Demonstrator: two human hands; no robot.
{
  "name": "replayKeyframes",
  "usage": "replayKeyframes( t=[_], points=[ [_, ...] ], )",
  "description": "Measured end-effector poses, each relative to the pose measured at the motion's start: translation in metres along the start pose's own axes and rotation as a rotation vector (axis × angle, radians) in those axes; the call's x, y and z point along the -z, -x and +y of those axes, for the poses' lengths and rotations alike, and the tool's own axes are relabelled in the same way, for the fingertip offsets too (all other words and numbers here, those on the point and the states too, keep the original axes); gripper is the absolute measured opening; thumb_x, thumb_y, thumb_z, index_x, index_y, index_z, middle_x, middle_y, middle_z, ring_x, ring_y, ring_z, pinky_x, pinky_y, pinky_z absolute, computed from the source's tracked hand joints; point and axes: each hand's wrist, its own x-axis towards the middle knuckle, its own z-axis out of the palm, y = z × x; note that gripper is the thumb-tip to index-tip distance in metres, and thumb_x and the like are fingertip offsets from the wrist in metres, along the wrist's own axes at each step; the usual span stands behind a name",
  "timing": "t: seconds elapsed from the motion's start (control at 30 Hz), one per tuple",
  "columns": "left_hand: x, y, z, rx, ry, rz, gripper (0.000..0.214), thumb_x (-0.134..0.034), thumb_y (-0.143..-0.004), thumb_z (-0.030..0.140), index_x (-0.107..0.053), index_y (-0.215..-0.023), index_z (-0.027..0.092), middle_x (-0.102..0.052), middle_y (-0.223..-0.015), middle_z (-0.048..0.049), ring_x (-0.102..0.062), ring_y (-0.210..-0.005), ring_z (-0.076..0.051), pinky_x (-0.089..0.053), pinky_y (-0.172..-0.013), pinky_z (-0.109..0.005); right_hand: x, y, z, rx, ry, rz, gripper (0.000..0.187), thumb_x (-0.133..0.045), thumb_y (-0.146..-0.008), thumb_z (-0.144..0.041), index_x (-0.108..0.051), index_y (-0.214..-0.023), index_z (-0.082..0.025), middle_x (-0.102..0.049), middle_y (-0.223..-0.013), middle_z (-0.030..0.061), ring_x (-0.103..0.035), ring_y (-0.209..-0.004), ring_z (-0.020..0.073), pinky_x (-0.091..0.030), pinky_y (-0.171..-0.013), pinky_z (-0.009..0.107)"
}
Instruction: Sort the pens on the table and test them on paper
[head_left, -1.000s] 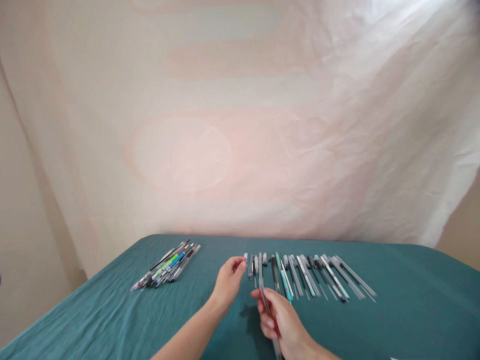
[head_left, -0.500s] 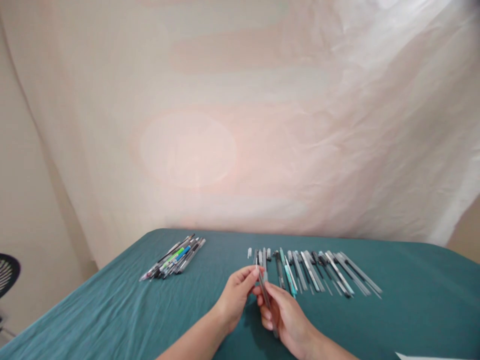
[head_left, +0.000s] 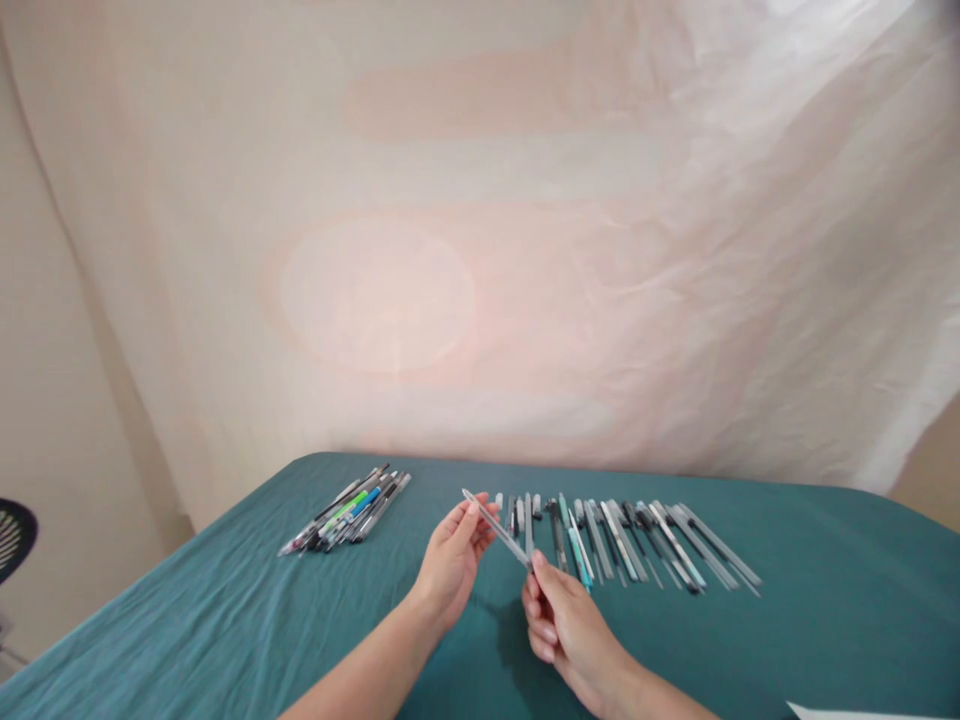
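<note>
A slim, greyish translucent pen piece [head_left: 504, 530] slants between my two hands above the table. My left hand [head_left: 451, 560] pinches it near its upper left end, thumb and fingertips closed. My right hand [head_left: 566, 615] grips the lower right end, its fingers curled so that they hide that part. Whether this is one pen or a refill coming out of a barrel, I cannot tell. Just beyond my hands lies a row of disassembled pens [head_left: 611, 540], with clear, black, white and teal barrels, thin refills and small caps [head_left: 537, 503].
On the left of the green-clothed table [head_left: 247, 620] is a pile of pens [head_left: 352, 510], some bright green and blue. A pale sheet hangs behind the table [head_left: 480, 250]. A black fan [head_left: 15, 540] shows at the left edge, a white corner [head_left: 840, 712] at bottom right.
My left hand has moved left, away from my right hand. The pen piece, steep before, now slants up to the left, with more of it showing between the hands.
</note>
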Motion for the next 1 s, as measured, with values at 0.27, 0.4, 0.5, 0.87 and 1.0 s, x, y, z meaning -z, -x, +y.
replayKeyframes(
  t=[0.27, 0.4, 0.5, 0.87, 1.0],
  points=[
    [-0.0091, 0.0124, -0.0066, -0.05, -0.203, -0.046, 0.029, -0.058, -0.075, 0.035, -0.059, -0.094, 0.014, -0.064, -0.091, -0.0081, -0.056, -0.084, -0.015, -0.041, -0.078, -0.027, -0.0011, -0.0033, 0.0031, 0.083, 0.085, 0.114, 0.043, -0.053, -0.072, -0.055, -0.043, -0.057, -0.017, -0.037, -0.044, -0.0087, -0.022, -0.03, 0.0004, -0.019, -0.029, 0.014],
    [-0.0088, 0.012, -0.0069, -0.072, -0.204, -0.033, 0.023, -0.059, -0.073, 0.035, -0.06, -0.084, 0.014, -0.064, -0.085, -0.005, -0.056, -0.078, -0.013, -0.042, -0.075, -0.025, -0.0015, -0.0018, 0.0047, 0.145, 0.134, 0.141, 0.042, -0.054, -0.072, -0.054, -0.045, -0.057, -0.016, -0.038, -0.047, -0.0079, -0.024, -0.032, 0.0007, -0.021, -0.03, 0.014],
    [-0.0087, 0.0112, -0.0078, -0.067, -0.166, -0.005, 0.021, -0.062, -0.071, 0.035, -0.057, -0.074, 0.015, -0.063, -0.078, -0.0024, -0.054, -0.071, -0.01, -0.042, -0.071, -0.022, -0.0015, 0.0001, 0.0041, 0.172, 0.145, 0.139, 0.04, -0.055, -0.073, -0.052, -0.048, -0.06, -0.016, -0.042, -0.052, -0.0061, -0.028, -0.035, 0.0015, -0.025, -0.031, 0.014],
    [-0.0069, 0.0097, -0.0079, -0.065, -0.129, 0.046, 0.022, -0.064, -0.069, 0.035, -0.056, -0.071, 0.015, -0.061, -0.074, -0.0006, -0.053, -0.066, -0.008, -0.042, -0.067, -0.02, -0.002, -0.0011, 0.0001, 0.091, 0.121, 0.101, 0.038, -0.059, -0.07, -0.052, -0.051, -0.063, -0.015, -0.043, -0.051, -0.0064, -0.029, -0.034, 0.0018, -0.025, -0.03, 0.015],
    [-0.0051, 0.0084, -0.0089, -0.074, -0.138, 0.069, 0.025, -0.066, -0.066, 0.038, -0.055, -0.069, 0.015, -0.06, -0.073, -0.0009, -0.053, -0.065, -0.008, -0.042, -0.065, -0.02, -0.0016, -0.0014, 0.0009, 0.1, 0.115, 0.115, 0.039, -0.06, -0.068, -0.054, -0.052, -0.066, -0.015, -0.045, -0.053, -0.0059, -0.031, -0.035, 0.0022, -0.027, -0.03, 0.014]
  ],
)
